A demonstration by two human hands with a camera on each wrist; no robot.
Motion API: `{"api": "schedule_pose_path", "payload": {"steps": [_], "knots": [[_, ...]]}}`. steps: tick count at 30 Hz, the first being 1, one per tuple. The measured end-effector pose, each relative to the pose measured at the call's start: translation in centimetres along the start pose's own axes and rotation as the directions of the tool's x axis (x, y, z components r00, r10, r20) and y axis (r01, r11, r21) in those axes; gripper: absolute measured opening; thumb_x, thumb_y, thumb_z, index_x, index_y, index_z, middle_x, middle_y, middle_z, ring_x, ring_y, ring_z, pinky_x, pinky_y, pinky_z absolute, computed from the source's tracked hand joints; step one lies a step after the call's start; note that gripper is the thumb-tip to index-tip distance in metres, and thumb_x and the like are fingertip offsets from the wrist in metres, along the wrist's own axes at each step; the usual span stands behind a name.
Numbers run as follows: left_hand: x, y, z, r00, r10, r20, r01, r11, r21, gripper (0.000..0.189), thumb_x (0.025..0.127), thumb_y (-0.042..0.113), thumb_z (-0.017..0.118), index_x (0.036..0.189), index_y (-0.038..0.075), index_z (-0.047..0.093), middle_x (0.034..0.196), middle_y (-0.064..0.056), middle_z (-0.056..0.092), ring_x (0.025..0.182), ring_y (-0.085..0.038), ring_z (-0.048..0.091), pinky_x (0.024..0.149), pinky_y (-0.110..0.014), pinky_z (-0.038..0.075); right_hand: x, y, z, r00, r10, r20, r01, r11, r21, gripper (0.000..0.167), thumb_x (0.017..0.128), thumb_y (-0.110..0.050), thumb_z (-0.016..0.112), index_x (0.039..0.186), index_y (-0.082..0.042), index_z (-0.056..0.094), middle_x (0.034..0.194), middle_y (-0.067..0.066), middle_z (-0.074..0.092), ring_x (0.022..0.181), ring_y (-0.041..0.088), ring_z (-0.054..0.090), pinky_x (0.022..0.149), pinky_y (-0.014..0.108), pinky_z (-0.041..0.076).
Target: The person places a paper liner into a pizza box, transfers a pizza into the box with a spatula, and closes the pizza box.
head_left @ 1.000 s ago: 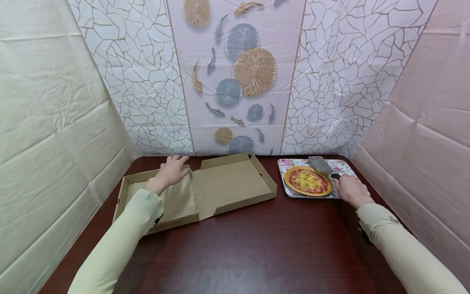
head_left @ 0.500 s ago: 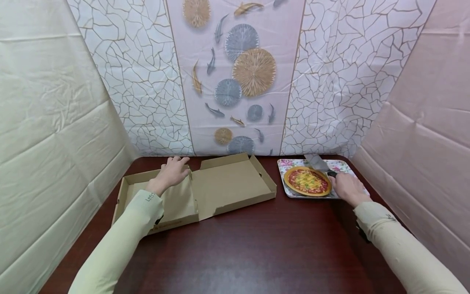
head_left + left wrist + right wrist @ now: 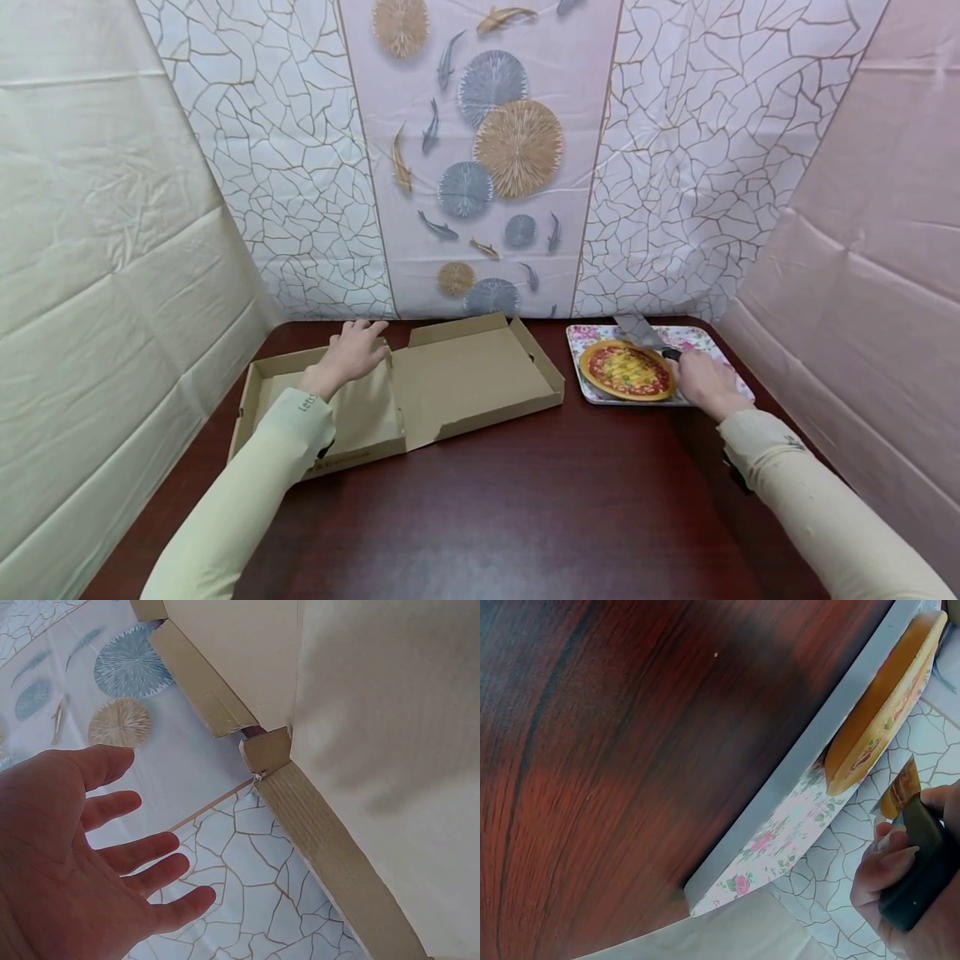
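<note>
At the right of the head view, my right hand [image 3: 708, 383] grips the black handle [image 3: 919, 862] of a spatula with a flat metal blade [image 3: 637, 331]. The blade is over the back of a floral tray [image 3: 693, 337], behind a round pizza [image 3: 628, 370] lying on that tray. Whether blade and pizza touch, I cannot tell. On the left, my left hand [image 3: 351, 360] hovers over an open cardboard pizza box [image 3: 367, 408]. Its fingers [image 3: 150, 851] are spread and relaxed, holding nothing. The box lid [image 3: 472, 362] lies folded out to the right.
Box and tray stand on a dark red-brown wooden table [image 3: 510, 500]. A patterned cloth wall [image 3: 480, 167] rises right behind the table's back edge. Pale cloth panels close in the left and right sides.
My right hand has moved a little left with the spatula, bringing the blade across behind the pizza. The left hand, box and pizza stay nearly where they were.
</note>
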State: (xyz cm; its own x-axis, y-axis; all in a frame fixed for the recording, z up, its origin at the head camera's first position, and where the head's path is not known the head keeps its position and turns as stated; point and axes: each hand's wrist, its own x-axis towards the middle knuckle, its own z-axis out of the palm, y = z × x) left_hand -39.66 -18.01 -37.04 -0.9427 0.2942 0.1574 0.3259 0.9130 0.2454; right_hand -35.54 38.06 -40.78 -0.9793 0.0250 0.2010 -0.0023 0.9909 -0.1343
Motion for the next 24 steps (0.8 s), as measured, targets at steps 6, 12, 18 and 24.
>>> {"api": "schedule_pose_path", "payload": {"steps": [6,12,18,24], "knots": [[0.2,0.2,0.0,1.000,0.007,-0.003,-0.007,1.000,0.002,0.053,0.098,0.027,0.049,0.146,0.008,0.039,0.146,-0.027,0.039,0.133,-0.047,0.032,0.100,-0.067,0.032,0.0,-0.6,-0.3,1.000,0.004,0.003,-0.004,1.000,-0.010,0.046,0.100,-0.028,0.039,0.079,0.007,0.061,0.091,0.036,0.063,0.076,0.050,0.062,0.058,0.058,0.047],[0.3,0.4,-0.1,1.000,0.010,-0.013,-0.010,1.000,0.014,0.052,0.098,0.027,0.050,0.145,0.008,0.041,0.144,-0.027,0.041,0.133,-0.046,0.034,0.099,-0.067,0.033,0.1,-1.1,-0.7,1.000,0.004,-0.010,-0.004,1.000,0.006,0.044,0.100,-0.029,0.040,0.080,0.006,0.059,0.088,0.035,0.063,0.072,0.046,0.063,0.050,0.052,0.044],[0.4,0.5,0.1,1.000,0.016,-0.013,-0.015,1.000,0.021,0.051,0.098,0.026,0.050,0.145,0.008,0.040,0.145,-0.026,0.040,0.134,-0.046,0.033,0.100,-0.067,0.033,0.2,-1.3,-0.8,1.000,0.005,-0.016,-0.005,1.000,0.009,0.044,0.100,-0.030,0.042,0.081,0.006,0.059,0.090,0.035,0.063,0.073,0.047,0.063,0.051,0.053,0.044],[0.5,0.6,0.2,1.000,0.019,-0.019,-0.018,1.000,0.022,0.051,0.098,0.026,0.050,0.145,0.008,0.041,0.145,-0.026,0.041,0.135,-0.046,0.032,0.100,-0.067,0.033,0.2,-1.7,-0.8,1.000,-0.014,-0.015,0.014,1.000,0.006,0.043,0.100,-0.029,0.043,0.076,0.004,0.057,0.083,0.031,0.062,0.070,0.045,0.062,0.054,0.052,0.046]]}}
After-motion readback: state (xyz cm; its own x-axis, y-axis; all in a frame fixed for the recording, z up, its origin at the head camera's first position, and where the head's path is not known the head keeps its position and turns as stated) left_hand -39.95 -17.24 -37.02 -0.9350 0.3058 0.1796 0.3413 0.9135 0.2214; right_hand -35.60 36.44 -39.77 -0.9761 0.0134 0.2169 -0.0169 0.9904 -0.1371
